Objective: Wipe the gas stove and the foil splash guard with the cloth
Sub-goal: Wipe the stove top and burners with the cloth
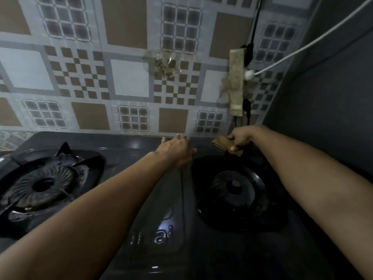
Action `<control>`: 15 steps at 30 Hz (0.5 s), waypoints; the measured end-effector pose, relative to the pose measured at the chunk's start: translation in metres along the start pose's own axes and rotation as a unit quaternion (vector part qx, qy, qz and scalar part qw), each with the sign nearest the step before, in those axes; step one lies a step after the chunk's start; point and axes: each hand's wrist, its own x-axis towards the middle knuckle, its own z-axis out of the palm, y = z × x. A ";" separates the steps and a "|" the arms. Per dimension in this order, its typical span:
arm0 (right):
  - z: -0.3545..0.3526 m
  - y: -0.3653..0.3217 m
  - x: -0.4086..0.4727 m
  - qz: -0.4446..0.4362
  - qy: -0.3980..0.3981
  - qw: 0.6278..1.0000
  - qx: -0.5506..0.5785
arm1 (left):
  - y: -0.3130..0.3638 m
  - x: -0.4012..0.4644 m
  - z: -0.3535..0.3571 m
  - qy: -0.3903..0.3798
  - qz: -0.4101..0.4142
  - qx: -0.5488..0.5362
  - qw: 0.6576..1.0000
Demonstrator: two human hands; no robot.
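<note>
Faintly, gas stove (181,199) shows letters "ai"; right hand (239,139) grips cloth (221,143).

bunched brown cloth (222,142) on dark stove (141,146)

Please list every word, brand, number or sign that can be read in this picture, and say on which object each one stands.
"ai": pale letters on the front middle of the gas stove; this is the end of a longer word, and the letters before it are too blurred to read.
Foil splash guard: only a pattern of squares, no text.
Power strip on the wall: no readable label.
</note>
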 end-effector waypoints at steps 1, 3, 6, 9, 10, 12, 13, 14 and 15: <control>0.003 0.004 0.000 0.002 0.011 1.000 0.015 | 0.012 0.005 0.004 -0.001 0.021 -0.004 1.000; 0.008 0.011 0.002 0.017 0.030 0.999 0.028 | 0.033 0.013 0.013 -0.010 0.053 -0.007 0.999; 0.012 0.019 0.000 0.035 0.038 0.997 0.059 | 0.053 0.019 0.024 -0.032 0.075 0.000 0.997; 0.019 0.028 -0.006 0.061 0.027 0.992 0.103 | 0.068 0.018 0.032 -0.048 0.081 0.005 0.996; 0.021 0.032 -0.007 0.070 0.021 0.990 0.118 | 0.072 0.018 0.034 -0.050 0.085 0.006 0.995; 0.026 0.041 -0.012 0.083 0.012 0.986 0.145 | 0.080 0.018 0.037 -0.058 0.094 0.010 0.994; 0.028 0.046 -0.015 0.089 0.004 0.982 0.164 | 0.084 0.018 0.039 -0.061 0.097 0.014 0.993; 0.031 0.051 -0.018 0.101 -0.006 0.977 0.189 | 0.086 0.018 0.040 -0.062 0.096 0.020 0.993; 0.035 0.056 -0.022 0.109 -0.015 0.970 0.216 | 0.087 0.018 0.042 -0.061 0.093 0.028 0.993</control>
